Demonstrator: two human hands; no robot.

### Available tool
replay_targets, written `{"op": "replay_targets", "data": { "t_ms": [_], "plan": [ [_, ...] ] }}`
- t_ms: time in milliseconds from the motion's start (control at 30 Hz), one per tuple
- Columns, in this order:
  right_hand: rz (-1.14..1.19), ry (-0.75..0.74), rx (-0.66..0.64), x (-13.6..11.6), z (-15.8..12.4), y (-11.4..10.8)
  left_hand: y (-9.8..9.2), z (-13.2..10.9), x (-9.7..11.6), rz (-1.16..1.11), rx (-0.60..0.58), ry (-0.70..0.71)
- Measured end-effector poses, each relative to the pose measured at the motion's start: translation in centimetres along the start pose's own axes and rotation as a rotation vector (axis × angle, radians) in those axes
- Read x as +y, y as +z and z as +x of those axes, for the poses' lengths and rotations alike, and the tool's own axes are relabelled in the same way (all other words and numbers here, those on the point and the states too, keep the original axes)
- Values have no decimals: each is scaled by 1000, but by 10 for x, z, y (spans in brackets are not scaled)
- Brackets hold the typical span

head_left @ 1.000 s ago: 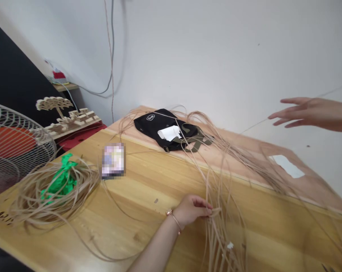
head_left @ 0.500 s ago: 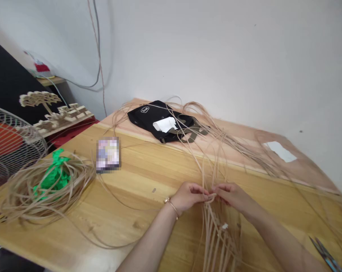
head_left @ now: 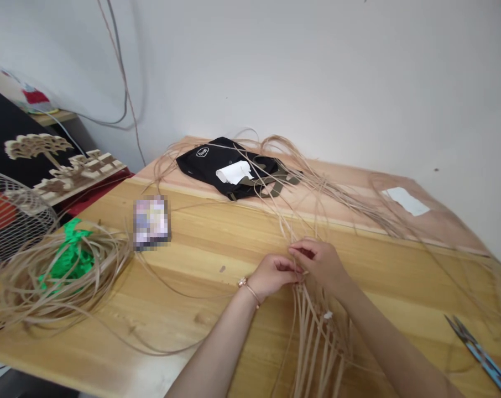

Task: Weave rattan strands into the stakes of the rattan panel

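Long tan rattan strips [head_left: 317, 342] fan out across the wooden table [head_left: 217, 243] and run toward its far edge. My left hand [head_left: 271, 275] is closed, pinching the strips where they bunch together. My right hand [head_left: 319, 260] sits just above and beside it, fingers curled round the same strips. A bracelet shows on my left wrist.
A coil of rattan with green ties [head_left: 63, 268] lies at the left. A black bag [head_left: 229, 171] with a white paper roll rests at the far edge. Scissors [head_left: 478, 354] lie at the right. A fan grille [head_left: 10, 215] and a wooden model [head_left: 63, 166] stand left of the table.
My right hand came down from high on the right to the strips and has now slid slightly up past my left hand. The view has tilted downward.
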State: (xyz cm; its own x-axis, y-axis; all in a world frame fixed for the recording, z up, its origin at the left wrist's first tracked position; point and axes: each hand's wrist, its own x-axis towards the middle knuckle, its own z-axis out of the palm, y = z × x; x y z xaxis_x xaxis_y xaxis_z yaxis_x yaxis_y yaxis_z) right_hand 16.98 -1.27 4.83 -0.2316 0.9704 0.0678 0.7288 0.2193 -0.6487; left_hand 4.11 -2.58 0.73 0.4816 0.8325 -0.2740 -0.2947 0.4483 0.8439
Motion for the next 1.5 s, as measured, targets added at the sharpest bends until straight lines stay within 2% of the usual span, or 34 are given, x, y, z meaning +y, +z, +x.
{"op": "replay_targets", "data": {
  "t_ms": [233,467,833,933,1033,1100,1200,1300,1500],
  "plan": [
    [-203,51,-5,0,3,1,1,-1,3,-30,-8,-7],
    [-401,81,35,-13,6,-1,-1,0,0,106,16,79],
    [-423,73,41,-23,6,2,0,1,0,6,93,46],
    [-422,89,99,-26,-4,-4,1,1,0,13,104,69],
    [-496,213,187,-29,-25,-11,2,1,0,2,104,48],
    [-535,286,118,-29,-42,-12,2,2,0,-6,104,35],
    [-474,238,1,-26,-60,-6,2,2,-1,-10,113,36],
    [-438,143,42,-24,-68,3,2,2,-2,0,121,39],
    [-391,133,108,-26,-78,8,-1,6,-8,10,102,28]
  ]
}}
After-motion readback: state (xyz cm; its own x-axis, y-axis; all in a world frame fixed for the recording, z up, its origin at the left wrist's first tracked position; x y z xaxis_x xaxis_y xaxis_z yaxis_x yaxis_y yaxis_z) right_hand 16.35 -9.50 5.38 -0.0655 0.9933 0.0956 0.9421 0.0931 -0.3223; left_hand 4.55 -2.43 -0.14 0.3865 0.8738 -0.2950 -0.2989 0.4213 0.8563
